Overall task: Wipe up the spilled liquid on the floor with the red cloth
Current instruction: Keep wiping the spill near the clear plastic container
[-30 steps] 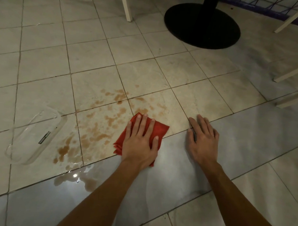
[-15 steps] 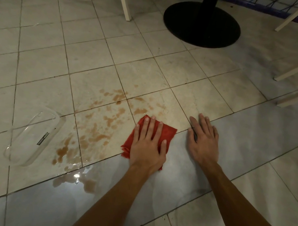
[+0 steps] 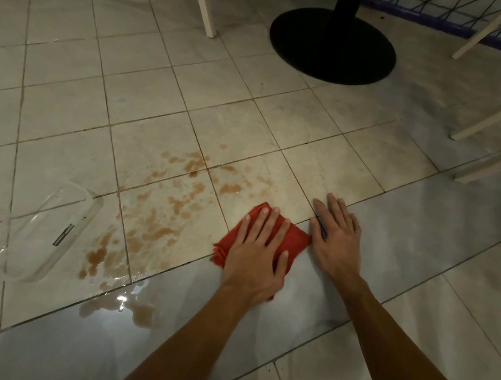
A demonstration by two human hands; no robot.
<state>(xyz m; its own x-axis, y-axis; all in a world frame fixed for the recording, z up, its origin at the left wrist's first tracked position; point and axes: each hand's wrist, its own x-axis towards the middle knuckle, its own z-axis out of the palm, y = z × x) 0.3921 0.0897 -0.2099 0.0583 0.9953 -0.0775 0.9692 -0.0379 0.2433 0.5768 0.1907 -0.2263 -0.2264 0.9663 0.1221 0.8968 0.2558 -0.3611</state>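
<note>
The red cloth point(image 3: 296, 239) is lying folded under the left hand point(image 3: 253, 260), its straight, spread fingers point(image 3: 267, 228) pressing it flat, probably for soaking. Brown liquid point(image 3: 162, 214) is pooling left of those fingers. The right hand point(image 3: 337, 239), fingers flat, is bracing on the floor point(image 3: 413, 240) beside.

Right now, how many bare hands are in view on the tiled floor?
2. The left hand presses flat on the folded red cloth; the right hand lies flat on the pale tiled floor just right of that cloth. Neither is hidden.
</note>
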